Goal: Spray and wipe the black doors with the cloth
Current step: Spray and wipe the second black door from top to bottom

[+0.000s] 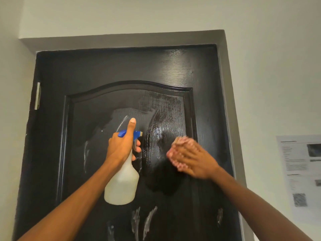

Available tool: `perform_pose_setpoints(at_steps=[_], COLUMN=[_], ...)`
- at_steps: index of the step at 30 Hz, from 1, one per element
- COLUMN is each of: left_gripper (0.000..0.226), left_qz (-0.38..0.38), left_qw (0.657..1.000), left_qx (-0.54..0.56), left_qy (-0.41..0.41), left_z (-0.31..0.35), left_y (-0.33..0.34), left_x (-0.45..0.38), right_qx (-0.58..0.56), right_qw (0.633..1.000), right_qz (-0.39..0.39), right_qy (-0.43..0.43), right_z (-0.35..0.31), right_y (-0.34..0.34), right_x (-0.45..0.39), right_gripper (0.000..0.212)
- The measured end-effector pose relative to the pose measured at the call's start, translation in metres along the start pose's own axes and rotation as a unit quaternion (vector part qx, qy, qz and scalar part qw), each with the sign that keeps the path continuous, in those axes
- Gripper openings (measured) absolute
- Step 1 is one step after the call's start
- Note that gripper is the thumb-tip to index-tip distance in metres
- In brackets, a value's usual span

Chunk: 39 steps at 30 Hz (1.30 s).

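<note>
A translucent white spray bottle point(122, 181) was gripped in the left hand point(121, 146) while the blurred right hand point(189, 159), grip indiscernible, pressed the glossy black panelled door point(121, 70); streaks could dry if wiping lagged.

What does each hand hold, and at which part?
The left hand holds the spray bottle by its neck, under the blue head. The right hand is blurred; a cloth cannot be told.

door point(111, 70): glossy black, wood-grain texture, whitish streaks and wet sheen on panel | door frame point(231, 108): grey | wall point(271, 49): off-white | spray bottle point(122, 185): translucent white body, blue head | hinge point(37, 96): silver | paper sheet point(302, 180): white, grey print, dark photos
</note>
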<state>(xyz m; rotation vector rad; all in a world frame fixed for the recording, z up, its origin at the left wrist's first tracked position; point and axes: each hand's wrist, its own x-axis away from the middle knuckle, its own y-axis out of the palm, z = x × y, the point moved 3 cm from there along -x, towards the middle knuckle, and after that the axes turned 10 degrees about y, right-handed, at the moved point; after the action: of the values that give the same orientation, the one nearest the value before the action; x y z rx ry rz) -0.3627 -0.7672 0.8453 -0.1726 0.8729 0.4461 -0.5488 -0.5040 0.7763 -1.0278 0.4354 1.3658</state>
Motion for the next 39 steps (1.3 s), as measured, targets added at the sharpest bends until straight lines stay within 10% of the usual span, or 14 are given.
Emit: perform_pose_setpoints(at_steps=[7, 12, 20, 25, 32, 39], left_gripper=[0.073, 0.074, 0.073, 0.068, 0.066, 0.073], left_qz=[-0.020, -0.032, -0.053, -0.054, -0.038, 0.014], left_qw=[0.999, 0.997, 0.997, 0.998, 0.999, 0.999], left_qx=[0.039, 0.057, 0.033, 0.025, 0.032, 0.027], left_qy=[-0.015, -0.030, -0.045, -0.022, 0.013, 0.006], left_z=[0.003, -0.007, -0.008, 0.008, 0.025, 0.006], left_y=[0.058, 0.083, 0.088, 0.086, 0.074, 0.029], left_x=[-0.004, 0.004, 0.012, 0.002, -0.019, -0.018], right_qx=[-0.104, -0.151, -0.303, -0.261, -0.199, -0.054], right_qw=[0.905, 0.835, 0.624, 0.763, 0.866, 0.997], right_qz=[-0.001, 0.042, 0.001, 0.016, 0.025, 0.031], right_qy=[0.413, 0.527, 0.720, 0.592, 0.458, 0.035], right_z=[0.104, 0.035, -0.075, -0.006, 0.097, -0.037], right_y=[-0.052, -0.019, 0.025, -0.020, -0.077, -0.018], right_x=[-0.062, 0.006, 0.107, 0.003, -0.144, -0.080], right_gripper=[0.075, 0.077, 0.095, 0.083, 0.074, 0.066])
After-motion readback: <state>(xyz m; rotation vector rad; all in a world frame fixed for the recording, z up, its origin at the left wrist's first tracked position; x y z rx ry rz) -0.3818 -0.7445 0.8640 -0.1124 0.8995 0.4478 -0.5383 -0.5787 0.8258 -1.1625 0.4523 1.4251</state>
